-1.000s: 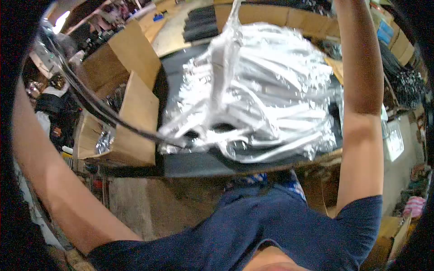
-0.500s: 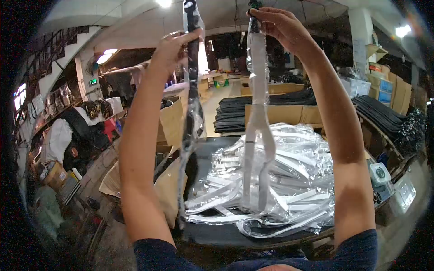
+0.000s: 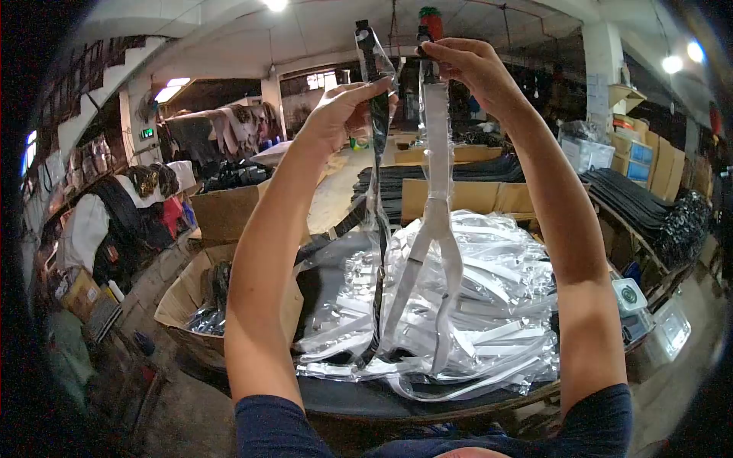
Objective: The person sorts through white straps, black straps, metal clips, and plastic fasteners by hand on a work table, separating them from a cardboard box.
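My left hand (image 3: 347, 111) is raised, its fingers closed on black suspenders (image 3: 380, 145) in a clear plastic sleeve; a dark clip shows above the fingers. To its right, my right hand (image 3: 475, 70) pinches the top of white suspenders (image 3: 437, 160), also bagged, by their black clip (image 3: 425, 47). The white straps part in a Y and hang down in front of a pile of white bagged suspenders (image 3: 496, 267) on the dark table. Both held pieces hang upright, side by side. Their lower ends merge with the pile and are hard to make out.
An open carton (image 3: 179, 320) with dark bagged pieces stands at the left of the table (image 3: 321, 286). Behind the pile are cardboard flaps (image 3: 473, 197) and stacked black straps (image 3: 489, 169). More black straps (image 3: 630, 206) lie at the right, near a white device (image 3: 628, 296).
My left hand has moved right and slightly down with the black suspenders, closer to the white ones. My right hand has come down a little. The camera view has shifted too.
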`<state>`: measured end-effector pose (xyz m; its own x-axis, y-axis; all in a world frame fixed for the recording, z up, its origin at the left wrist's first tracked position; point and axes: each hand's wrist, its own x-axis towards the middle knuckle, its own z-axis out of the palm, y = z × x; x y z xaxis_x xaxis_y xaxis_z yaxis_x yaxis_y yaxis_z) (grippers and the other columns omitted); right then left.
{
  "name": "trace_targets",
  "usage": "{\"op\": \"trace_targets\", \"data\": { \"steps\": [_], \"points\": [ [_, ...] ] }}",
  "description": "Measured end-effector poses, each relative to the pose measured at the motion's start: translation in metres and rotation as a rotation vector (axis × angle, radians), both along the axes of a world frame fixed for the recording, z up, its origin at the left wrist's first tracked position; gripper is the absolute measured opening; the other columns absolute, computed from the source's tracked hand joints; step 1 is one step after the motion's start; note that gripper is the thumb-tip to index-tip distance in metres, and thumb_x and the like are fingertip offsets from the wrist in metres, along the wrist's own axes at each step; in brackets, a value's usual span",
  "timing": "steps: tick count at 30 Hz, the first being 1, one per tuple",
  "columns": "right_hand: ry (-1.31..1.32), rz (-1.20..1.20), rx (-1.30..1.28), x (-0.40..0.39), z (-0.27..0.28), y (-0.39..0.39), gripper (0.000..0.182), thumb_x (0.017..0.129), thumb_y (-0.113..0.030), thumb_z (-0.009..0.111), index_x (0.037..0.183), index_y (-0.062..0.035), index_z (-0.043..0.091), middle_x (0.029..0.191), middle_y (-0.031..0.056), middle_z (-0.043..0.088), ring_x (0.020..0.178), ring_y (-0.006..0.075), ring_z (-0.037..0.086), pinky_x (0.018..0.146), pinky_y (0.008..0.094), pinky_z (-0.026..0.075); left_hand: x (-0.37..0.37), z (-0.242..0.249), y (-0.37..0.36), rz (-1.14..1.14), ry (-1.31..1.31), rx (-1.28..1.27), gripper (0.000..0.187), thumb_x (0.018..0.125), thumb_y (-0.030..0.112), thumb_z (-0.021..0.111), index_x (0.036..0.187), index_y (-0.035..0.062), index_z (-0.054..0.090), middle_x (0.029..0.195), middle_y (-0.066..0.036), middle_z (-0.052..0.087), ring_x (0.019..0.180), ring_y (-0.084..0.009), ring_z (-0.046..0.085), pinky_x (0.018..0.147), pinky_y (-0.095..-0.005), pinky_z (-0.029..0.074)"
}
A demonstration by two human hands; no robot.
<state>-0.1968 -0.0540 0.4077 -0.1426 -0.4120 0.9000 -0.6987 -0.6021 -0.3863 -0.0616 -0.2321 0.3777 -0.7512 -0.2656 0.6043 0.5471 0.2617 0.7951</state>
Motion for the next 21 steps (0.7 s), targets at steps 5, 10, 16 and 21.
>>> {"op": "trace_targets", "data": {
  "steps": [5,10,16,21],
  "points": [
    [0.014,-0.048,0.017,-0.004,-0.007,0.002,0.036,0.080,-0.032,0.067,0.096,-0.0003,0.068,0.078,0.0031,0.063,0.068,0.0094,0.057,0.066,0.0236,0.046,-0.013,-0.009,-0.008,-0.120,0.022,-0.010,0.031,0.077,0.033,0.072,0.087,0.0043,0.066,0.078,-0.006,0.068,0.061,-0.0067,0.062,0.045,-0.0162,0.041],
    [-0.009,-0.033,0.009,-0.011,-0.009,0.004,0.030,0.082,-0.029,0.066,0.093,-0.0005,0.068,0.072,0.0011,0.061,0.064,0.0090,0.055,0.063,0.0237,0.045,-0.020,-0.018,-0.006,-0.124,0.061,0.044,0.030,0.078,0.030,0.071,0.089,0.0029,0.065,0.082,-0.008,0.068,0.066,-0.0107,0.064,0.054,-0.0188,0.050],
    [-0.059,0.037,-0.041,-0.018,-0.012,0.001,0.028,0.083,-0.027,0.065,0.090,-0.0006,0.068,0.068,0.0002,0.059,0.062,0.0083,0.054,0.061,0.0236,0.044,-0.020,-0.020,0.003,-0.142,0.054,0.120,0.026,0.084,0.022,0.065,0.096,-0.0017,0.061,0.085,-0.009,0.066,0.072,-0.0167,0.064,0.064,-0.0287,0.054],
    [-0.025,0.008,-0.027,-0.023,-0.012,0.001,0.028,0.083,-0.028,0.065,0.091,-0.0010,0.068,0.071,0.0012,0.061,0.064,0.0085,0.055,0.061,0.0232,0.044,-0.023,-0.021,0.004,-0.177,0.049,0.103,0.027,0.084,0.023,0.066,0.094,-0.0019,0.062,0.084,-0.010,0.066,0.071,-0.0159,0.065,0.065,-0.0282,0.056]
  ]
}}
